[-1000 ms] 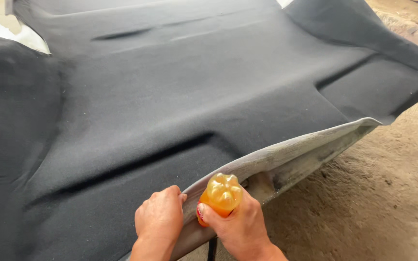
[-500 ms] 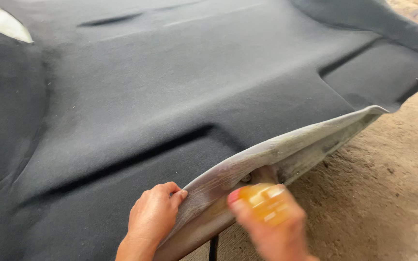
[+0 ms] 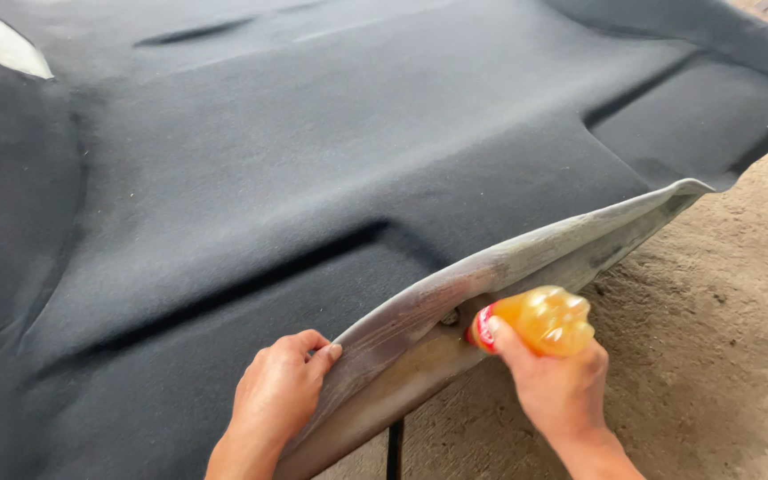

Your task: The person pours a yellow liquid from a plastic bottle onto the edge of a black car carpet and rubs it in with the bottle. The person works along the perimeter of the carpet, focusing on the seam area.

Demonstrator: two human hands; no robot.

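Bare dirt floor (image 3: 722, 356) lay under 1 big dark carpeted panel (image 3: 331, 178). Left hand (image 3: 279, 391) pinched back the panel's peeled fabric edge (image 3: 526, 258); right hand (image 3: 555, 384) gripped 1 amber bottle (image 3: 540, 320), nozzle at exposed grey backing, approx. mid-edge.

There are two hands: one left hand (image 3: 279, 391) and one right hand (image 3: 555, 384). There is one orange bottle (image 3: 540, 320) and one large dark carpet panel (image 3: 331, 178).

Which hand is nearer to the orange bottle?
Right. The right hand grips the orange bottle from below; the left hand is off to its left, holding back the peeled fabric edge.
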